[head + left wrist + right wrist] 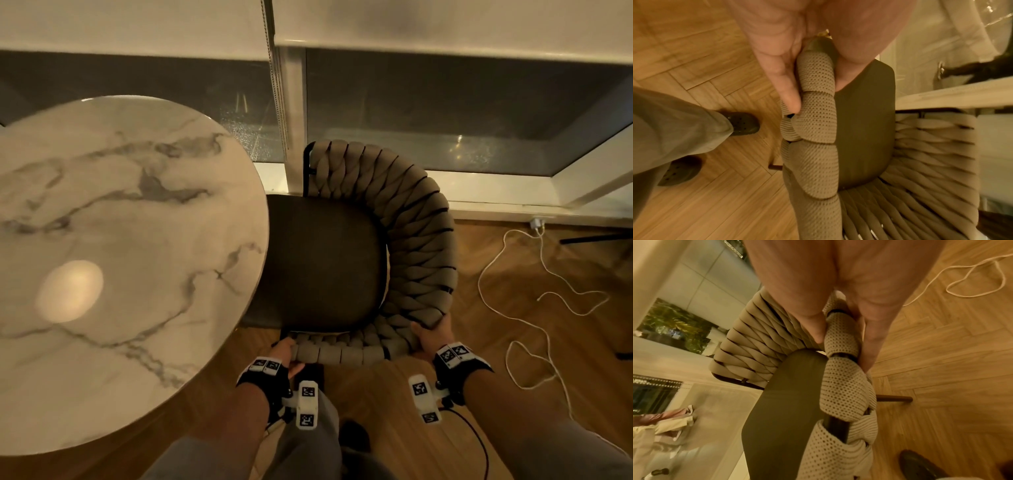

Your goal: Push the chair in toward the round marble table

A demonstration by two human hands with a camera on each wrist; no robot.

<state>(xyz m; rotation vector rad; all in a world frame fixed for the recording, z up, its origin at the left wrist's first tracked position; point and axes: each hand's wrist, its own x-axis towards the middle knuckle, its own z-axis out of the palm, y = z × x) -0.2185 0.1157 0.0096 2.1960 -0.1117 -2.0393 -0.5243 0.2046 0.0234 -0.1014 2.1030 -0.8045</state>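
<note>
- Nearest the person, the left hand curls round the woven backrest rim of the chair at its near left end; the left wrist view shows thumb and fingers pinching the padded cord between them, so this grip is holding the chair.
- The right hand grips the same rim further round to the right, with the thumb on the inner side and fingers wrapped over the outer side of the cord.
- The chair has a curved back of thick beige knitted cord, twisted over a dark frame, and a smooth dark seat.
- The chair stands just right of the round marble table, with the seat's left edge hidden under the tabletop's rim.
- The table is white stone with grey veins and carries a bright reflection of a lamp near its lower left.
- Below the hands are the person's grey trouser legs and dark perforated shoes on the floor.
- The floor is light wood laid in a herringbone pattern.
- A white cable lies in loose loops on the floor to the right of the chair, well apart from it.
- Beyond the chair runs a low pale sill under large dark windows, with light roller blinds lowered partway and a bead chain hanging between them.
</note>
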